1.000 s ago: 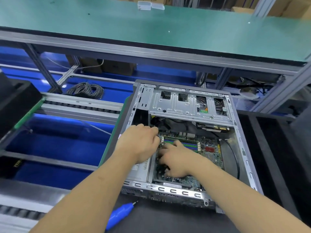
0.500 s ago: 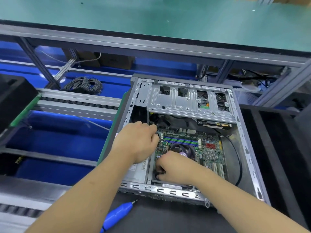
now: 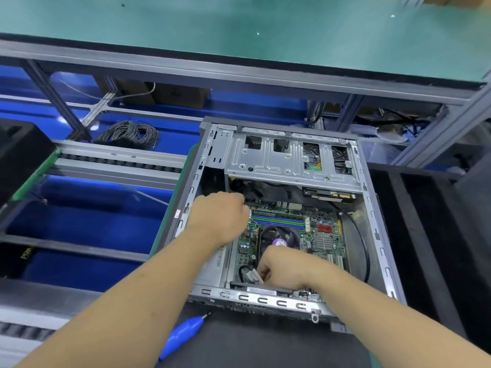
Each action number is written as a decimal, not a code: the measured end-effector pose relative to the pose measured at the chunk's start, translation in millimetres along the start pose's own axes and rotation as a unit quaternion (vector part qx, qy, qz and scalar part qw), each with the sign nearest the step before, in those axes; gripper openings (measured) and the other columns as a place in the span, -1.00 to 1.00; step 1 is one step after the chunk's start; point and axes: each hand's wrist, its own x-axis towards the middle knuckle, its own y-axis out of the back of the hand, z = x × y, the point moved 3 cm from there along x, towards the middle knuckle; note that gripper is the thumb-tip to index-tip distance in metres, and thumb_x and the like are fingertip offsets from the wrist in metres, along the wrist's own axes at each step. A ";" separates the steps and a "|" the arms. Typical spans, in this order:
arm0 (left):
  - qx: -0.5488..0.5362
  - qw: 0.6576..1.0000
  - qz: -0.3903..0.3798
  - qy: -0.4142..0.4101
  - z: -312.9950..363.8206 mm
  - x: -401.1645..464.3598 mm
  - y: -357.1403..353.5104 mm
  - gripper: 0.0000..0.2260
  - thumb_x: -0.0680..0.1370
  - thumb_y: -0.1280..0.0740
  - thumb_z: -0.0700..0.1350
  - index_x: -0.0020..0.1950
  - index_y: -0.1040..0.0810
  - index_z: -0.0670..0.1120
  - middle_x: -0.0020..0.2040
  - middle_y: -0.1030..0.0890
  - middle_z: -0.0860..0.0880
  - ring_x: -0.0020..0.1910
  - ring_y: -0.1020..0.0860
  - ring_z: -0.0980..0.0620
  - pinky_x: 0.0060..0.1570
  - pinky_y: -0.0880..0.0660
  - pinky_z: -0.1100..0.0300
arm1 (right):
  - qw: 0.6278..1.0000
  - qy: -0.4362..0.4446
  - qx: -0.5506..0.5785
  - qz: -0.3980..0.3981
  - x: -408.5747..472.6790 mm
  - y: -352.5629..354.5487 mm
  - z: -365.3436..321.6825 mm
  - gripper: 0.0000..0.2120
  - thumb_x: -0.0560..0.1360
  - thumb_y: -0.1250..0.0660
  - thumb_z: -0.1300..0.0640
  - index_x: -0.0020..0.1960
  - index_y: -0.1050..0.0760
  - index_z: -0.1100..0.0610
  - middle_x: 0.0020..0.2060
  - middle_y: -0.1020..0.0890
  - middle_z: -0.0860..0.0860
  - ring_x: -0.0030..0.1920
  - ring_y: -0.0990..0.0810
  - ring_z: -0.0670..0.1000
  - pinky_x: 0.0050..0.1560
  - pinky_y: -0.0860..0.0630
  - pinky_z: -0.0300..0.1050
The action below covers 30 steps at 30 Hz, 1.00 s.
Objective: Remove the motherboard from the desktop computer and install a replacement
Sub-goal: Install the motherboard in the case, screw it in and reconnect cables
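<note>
Currently the cable-disconnect step is judged to be in hand; the board is not yet out, so removal is early.

Far left, one coil of grey wire (image 3: 129,134) is seen lying on the blue shelf, well apart from the work. One blue screwdriver (image 3: 183,333) is laid on the dark mat just in front of the case, untouched.

One desktop case (image 3: 370,208) is laid open on its side, and one motherboard (image 3: 322,229) is seated inside it, with one fan cooler (image 3: 279,239) at mid-board.

The left hand (image 3: 219,219) is curled at the board's upper-left corner beside the memory slots; what it holds is hidden, so its grip cannot be told.

The right hand (image 3: 283,266) is closed in a pinch on one white connector (image 3: 254,277), near the case's front rail, with a black lead looped from it.

Next, a straight pull on the plug is probably called for, any latch squeezed first, then remaining leads and screws dealt with. Two hands, one board counted.
</note>
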 end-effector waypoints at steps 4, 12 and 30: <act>0.000 0.998 0.052 0.031 6.7 -1.2 -3.4 -0.75 0.56 -0.11 0.03 -0.30 -0.35 0.01 -0.39 -0.40 0.07 -0.41 -0.35 0.03 -0.24 -0.22 0.08 | 0.999 0.011 0.004 0.032 2.7 -4.4 -1.6 -0.55 0.54 -0.41 0.11 -0.46 -0.31 0.04 -0.53 -0.36 -0.03 -0.47 -0.30 -0.03 -0.43 -0.28 -0.18; -0.011 0.997 0.061 0.046 4.2 -2.9 -4.4 -0.77 0.52 -0.14 0.06 -0.30 -0.40 0.03 -0.43 -0.46 0.08 -0.45 -0.35 0.13 -0.40 -0.17 0.13 | 0.995 0.075 0.019 0.063 5.8 -7.3 1.1 -0.58 0.53 -0.42 -0.01 -0.36 -0.42 0.22 -0.48 -0.43 0.07 -0.45 -0.31 -0.01 -0.42 -0.24 -0.14; 0.002 0.998 0.055 0.012 6.4 -1.0 -6.2 -0.81 0.52 -0.12 0.07 -0.17 -0.47 0.05 -0.35 -0.47 0.08 -0.35 -0.43 0.01 -0.26 -0.30 0.09 | 0.975 0.060 0.006 0.214 0.5 16.5 13.9 -0.67 0.57 -0.22 -0.23 -0.04 -0.60 -0.02 -0.14 -0.50 -0.15 -0.10 -0.52 -0.07 -0.06 -0.50 -0.06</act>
